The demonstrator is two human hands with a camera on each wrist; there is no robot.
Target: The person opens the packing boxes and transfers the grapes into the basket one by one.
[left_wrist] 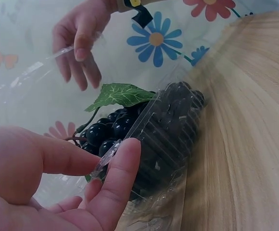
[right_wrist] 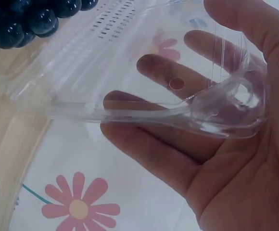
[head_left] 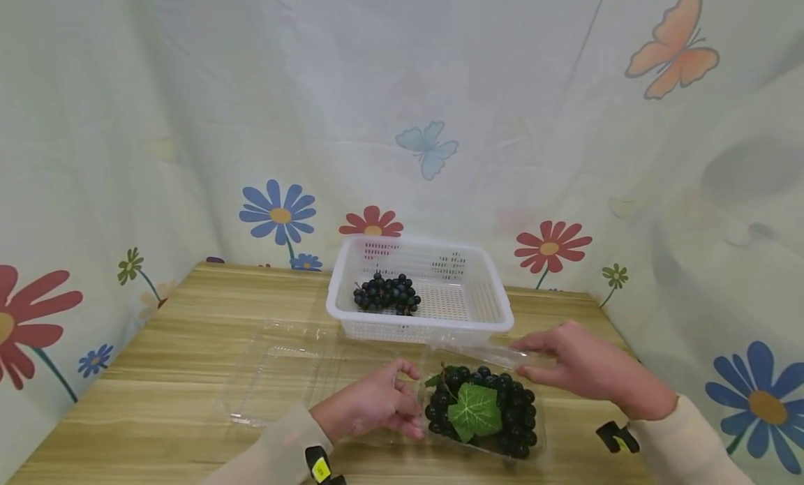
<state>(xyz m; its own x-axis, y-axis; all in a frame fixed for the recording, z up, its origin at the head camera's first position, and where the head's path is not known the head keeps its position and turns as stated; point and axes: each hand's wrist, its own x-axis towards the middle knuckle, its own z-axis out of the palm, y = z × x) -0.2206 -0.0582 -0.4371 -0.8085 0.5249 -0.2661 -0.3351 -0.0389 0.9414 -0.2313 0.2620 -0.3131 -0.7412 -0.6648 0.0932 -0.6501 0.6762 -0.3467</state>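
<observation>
A clear plastic clamshell box [left_wrist: 163,139] stands on the table with its lid raised. Dark grapes [head_left: 518,419] fill it, topped by a green leaf [head_left: 475,409]. On the box's left side, my left hand [head_left: 380,401] pinches the rim between thumb and fingers, as the left wrist view shows. My right hand [head_left: 587,366] holds the clear lid [right_wrist: 226,110] at its edge, with the thumb on one side and the fingers seen through the plastic behind it. The lid slants up at the back of the box.
Behind the box is a white slotted basket [head_left: 421,325] with a bunch of dark grapes [head_left: 386,293] at its left end. Another clear clamshell [head_left: 276,380] lies opened at the left on the wooden table [head_left: 138,401]. A flowered curtain [head_left: 352,108] closes off the back and sides.
</observation>
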